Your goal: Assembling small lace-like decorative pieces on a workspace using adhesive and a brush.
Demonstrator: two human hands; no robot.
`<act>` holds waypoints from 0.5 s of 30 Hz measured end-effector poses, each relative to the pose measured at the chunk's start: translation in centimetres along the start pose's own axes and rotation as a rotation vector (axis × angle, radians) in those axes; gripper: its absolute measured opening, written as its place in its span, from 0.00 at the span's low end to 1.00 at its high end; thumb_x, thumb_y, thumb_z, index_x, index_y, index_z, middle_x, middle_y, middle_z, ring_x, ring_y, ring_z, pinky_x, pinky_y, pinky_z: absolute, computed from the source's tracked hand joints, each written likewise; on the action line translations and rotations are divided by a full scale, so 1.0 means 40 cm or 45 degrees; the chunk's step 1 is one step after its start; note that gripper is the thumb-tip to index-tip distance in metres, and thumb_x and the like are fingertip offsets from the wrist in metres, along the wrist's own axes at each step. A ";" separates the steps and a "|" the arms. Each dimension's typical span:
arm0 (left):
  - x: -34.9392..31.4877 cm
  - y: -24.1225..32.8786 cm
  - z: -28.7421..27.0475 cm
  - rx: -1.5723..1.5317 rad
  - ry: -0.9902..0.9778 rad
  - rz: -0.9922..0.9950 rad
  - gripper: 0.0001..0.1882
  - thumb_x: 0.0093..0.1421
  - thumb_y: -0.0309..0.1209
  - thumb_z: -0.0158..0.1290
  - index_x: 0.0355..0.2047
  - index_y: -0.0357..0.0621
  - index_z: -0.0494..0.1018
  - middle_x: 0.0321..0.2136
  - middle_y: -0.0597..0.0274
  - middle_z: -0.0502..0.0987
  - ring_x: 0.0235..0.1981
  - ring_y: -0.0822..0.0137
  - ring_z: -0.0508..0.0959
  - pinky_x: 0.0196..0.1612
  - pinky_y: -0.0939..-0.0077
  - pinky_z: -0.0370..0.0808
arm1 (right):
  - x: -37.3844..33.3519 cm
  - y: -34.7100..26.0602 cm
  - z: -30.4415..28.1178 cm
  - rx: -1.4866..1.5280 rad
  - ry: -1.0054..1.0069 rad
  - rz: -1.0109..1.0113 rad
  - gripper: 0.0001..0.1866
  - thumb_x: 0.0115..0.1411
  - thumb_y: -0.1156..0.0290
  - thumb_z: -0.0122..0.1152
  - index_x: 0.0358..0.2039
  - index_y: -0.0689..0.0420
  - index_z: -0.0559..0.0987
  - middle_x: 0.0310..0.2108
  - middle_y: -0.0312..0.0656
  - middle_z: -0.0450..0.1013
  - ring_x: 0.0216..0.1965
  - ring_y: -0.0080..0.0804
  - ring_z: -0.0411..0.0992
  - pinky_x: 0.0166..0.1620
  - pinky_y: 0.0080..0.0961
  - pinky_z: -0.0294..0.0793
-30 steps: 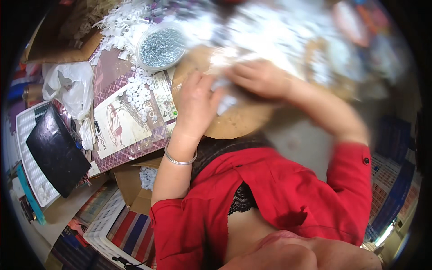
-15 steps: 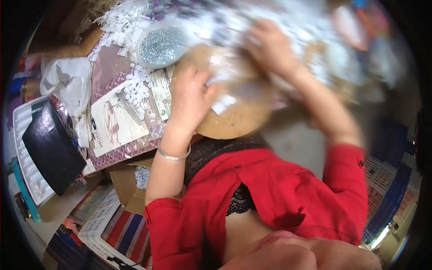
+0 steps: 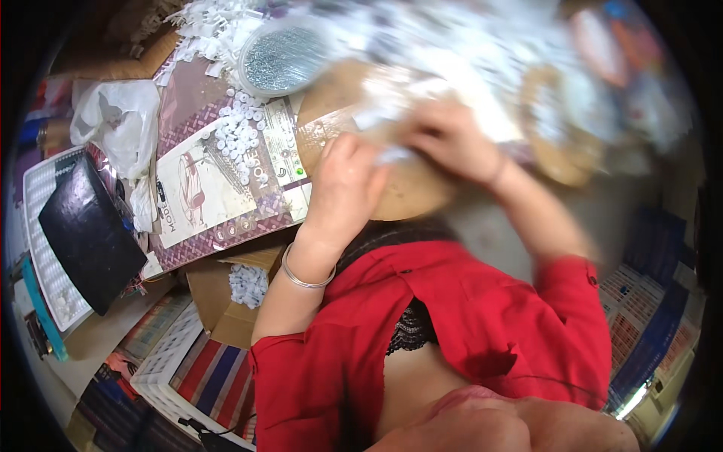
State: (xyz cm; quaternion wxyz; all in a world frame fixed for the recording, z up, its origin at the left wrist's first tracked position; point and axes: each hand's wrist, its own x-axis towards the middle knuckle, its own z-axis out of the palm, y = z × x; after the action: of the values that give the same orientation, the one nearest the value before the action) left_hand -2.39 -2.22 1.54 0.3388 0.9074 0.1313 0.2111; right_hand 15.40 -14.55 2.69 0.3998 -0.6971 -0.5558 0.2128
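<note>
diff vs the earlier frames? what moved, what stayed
The right hand went up and away over the white pieces half a second ago, and is now back low on the round wooden board, close to the left hand. Whether it holds anything is too blurred to tell. The left hand stayed on the board; the round tin and printed card are unchanged.

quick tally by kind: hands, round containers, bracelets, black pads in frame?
Hands: 2, the left hand and the right hand
Round container of small silver bits: 1
Silver bracelet: 1
Black pad: 1
Total: 5
</note>
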 end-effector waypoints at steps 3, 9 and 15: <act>0.003 0.000 0.000 -0.001 -0.012 -0.007 0.13 0.49 0.24 0.65 0.35 0.36 0.78 0.29 0.54 0.72 0.32 0.54 0.75 0.36 0.63 0.73 | -0.005 0.025 0.003 -0.163 -0.005 -0.284 0.08 0.50 0.79 0.65 0.32 0.56 0.81 0.29 0.41 0.77 0.32 0.37 0.77 0.35 0.29 0.77; 0.002 0.004 0.000 0.000 -0.012 -0.028 0.13 0.49 0.24 0.65 0.36 0.37 0.78 0.29 0.54 0.72 0.32 0.54 0.75 0.36 0.63 0.73 | -0.033 0.032 0.006 -0.605 0.056 -0.772 0.11 0.49 0.73 0.59 0.36 0.55 0.78 0.34 0.37 0.75 0.33 0.34 0.75 0.36 0.29 0.78; 0.004 0.007 -0.003 -0.022 -0.006 -0.023 0.13 0.48 0.23 0.65 0.36 0.37 0.79 0.29 0.54 0.73 0.32 0.54 0.76 0.36 0.64 0.73 | -0.037 0.035 -0.005 -0.923 0.081 -1.014 0.12 0.52 0.68 0.56 0.37 0.55 0.78 0.40 0.38 0.77 0.41 0.34 0.77 0.46 0.28 0.79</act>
State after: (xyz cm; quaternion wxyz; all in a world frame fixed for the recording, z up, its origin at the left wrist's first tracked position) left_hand -2.29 -2.32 1.86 0.3490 0.9037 0.1368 0.2068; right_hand 15.96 -16.08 1.49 0.2001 -0.5319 -0.8025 -0.1819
